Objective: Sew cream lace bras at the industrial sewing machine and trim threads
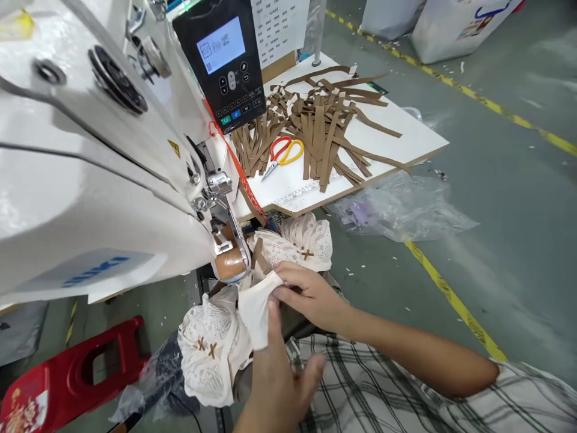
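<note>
A cream lace bra [211,343] with small brown bows hangs beside the sewing machine's narrow arm, and more lace cup fabric [306,237] lies just beyond it. My right hand [309,294] pinches the edge of a smooth cream fabric panel [255,310], which appears to be part of the bra. Against the near side of that panel, my left hand [277,376] lies with its index finger stretched out and its thumb spread away; some of its fingers are hidden. A brown strap [258,252] runs by the panel, close to the presser foot [222,245].
The white sewing machine [112,216] fills the left, with a control panel [223,60] behind. On the white table [415,141] lie many brown straps [322,129] and red-and-yellow scissors [282,154]. A red stool [76,367] stands lower left; a plastic bag [401,207] sits right.
</note>
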Action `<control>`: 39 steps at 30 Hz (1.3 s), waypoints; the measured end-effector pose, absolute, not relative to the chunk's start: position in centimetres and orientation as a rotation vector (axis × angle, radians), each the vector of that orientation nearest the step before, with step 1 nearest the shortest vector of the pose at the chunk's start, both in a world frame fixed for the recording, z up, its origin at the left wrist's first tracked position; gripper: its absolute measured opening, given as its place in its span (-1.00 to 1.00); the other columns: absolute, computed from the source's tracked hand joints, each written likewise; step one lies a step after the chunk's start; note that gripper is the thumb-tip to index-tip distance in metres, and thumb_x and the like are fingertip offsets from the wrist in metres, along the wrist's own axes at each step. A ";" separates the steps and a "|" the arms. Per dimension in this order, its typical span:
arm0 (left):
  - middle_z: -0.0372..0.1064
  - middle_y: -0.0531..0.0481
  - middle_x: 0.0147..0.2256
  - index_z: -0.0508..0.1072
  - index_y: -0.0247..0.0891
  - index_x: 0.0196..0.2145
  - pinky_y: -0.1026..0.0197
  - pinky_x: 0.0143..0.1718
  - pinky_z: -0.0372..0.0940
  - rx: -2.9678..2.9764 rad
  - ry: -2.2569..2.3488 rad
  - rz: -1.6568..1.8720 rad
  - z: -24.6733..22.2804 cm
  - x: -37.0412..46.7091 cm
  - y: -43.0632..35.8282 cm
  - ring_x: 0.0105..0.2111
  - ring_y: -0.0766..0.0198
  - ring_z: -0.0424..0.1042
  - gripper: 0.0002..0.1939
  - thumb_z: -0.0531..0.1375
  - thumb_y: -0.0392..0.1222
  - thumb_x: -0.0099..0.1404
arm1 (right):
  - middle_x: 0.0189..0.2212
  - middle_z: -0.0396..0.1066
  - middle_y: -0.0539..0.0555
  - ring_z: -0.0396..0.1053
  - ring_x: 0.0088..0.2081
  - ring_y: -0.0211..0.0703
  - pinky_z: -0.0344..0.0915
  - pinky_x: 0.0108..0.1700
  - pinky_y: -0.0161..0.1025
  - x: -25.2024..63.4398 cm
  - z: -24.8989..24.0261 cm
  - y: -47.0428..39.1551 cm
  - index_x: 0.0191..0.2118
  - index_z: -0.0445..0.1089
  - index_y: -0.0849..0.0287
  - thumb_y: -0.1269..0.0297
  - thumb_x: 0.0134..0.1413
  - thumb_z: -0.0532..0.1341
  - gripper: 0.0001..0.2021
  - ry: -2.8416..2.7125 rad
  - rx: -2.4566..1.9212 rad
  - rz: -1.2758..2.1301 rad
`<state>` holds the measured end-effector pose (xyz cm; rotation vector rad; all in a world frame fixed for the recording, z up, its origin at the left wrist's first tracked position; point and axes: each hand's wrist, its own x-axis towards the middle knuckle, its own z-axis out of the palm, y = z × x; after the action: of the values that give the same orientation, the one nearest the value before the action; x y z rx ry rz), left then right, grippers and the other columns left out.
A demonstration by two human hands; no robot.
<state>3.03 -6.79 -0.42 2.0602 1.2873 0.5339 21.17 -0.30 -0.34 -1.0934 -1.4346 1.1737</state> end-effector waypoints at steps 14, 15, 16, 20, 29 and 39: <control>0.40 0.01 -0.36 0.38 -0.19 -0.16 0.09 -0.14 0.38 2.195 0.800 0.658 3.4 2.4 0.8 -0.31 0.25 0.43 -0.83 0.21 -0.32 0.29 | -0.56 0.07 -0.10 0.08 -0.50 -0.34 0.00 -0.42 -0.33 24.9 2.6 -1.1 -0.55 0.11 0.17 0.34 0.19 0.13 -0.71 -2.104 -0.946 1.134; 0.35 0.05 -0.43 0.37 -0.19 -0.24 0.17 -0.28 0.37 2.221 0.798 0.716 3.1 2.4 0.8 -0.39 0.29 0.39 -0.89 0.21 -0.34 0.29 | -0.56 0.09 -0.09 0.08 -0.50 -0.33 -0.01 -0.43 -0.31 24.8 2.5 -1.2 -0.54 0.16 0.17 0.34 0.19 0.14 -0.72 -2.156 -0.986 0.973; 0.33 0.07 -0.46 0.36 -0.19 -0.27 0.21 -0.37 0.34 2.288 0.779 0.786 2.9 2.3 0.8 -0.44 0.30 0.37 -0.89 0.20 -0.36 0.29 | -0.57 0.12 -0.08 0.09 -0.50 -0.30 0.00 -0.43 -0.29 24.8 2.4 -1.3 -0.53 0.21 0.17 0.33 0.21 0.14 -0.74 -2.197 -1.011 0.783; 0.34 0.10 -0.55 0.40 -0.24 -0.26 0.19 -0.39 0.37 2.727 0.609 1.109 2.4 2.0 0.4 -0.49 0.30 0.33 -0.78 0.25 -0.49 0.20 | -0.58 0.26 -0.02 0.14 -0.46 -0.21 0.15 -0.30 -0.22 24.5 1.9 -1.6 -0.47 0.34 0.16 0.37 0.25 0.13 -0.77 -2.224 -0.964 0.166; 0.34 0.11 -0.59 0.41 -0.26 -0.31 0.18 -0.34 0.45 2.846 0.603 1.170 2.6 1.5 0.3 -0.51 0.32 0.36 -0.80 0.28 -0.50 0.17 | -0.57 0.32 -0.03 0.23 -0.48 -0.21 0.29 -0.19 -0.20 24.0 1.9 -1.8 -0.44 0.38 0.06 0.33 0.26 0.13 -0.78 -2.249 -0.972 0.160; 0.30 0.16 -0.57 0.40 -0.19 -0.27 0.20 -0.32 0.45 2.789 0.628 1.175 2.3 1.2 0.6 -0.52 0.36 0.36 -0.79 0.24 -0.48 0.22 | -0.55 0.35 -0.01 0.25 -0.46 -0.19 0.23 -0.25 -0.18 23.7 1.1 -1.8 -0.34 0.43 0.08 0.35 0.22 0.18 -0.88 -2.184 -0.971 0.216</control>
<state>1.17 0.61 2.26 2.7887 0.6285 1.1750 23.71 -1.77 1.12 -0.9711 -2.1843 0.2156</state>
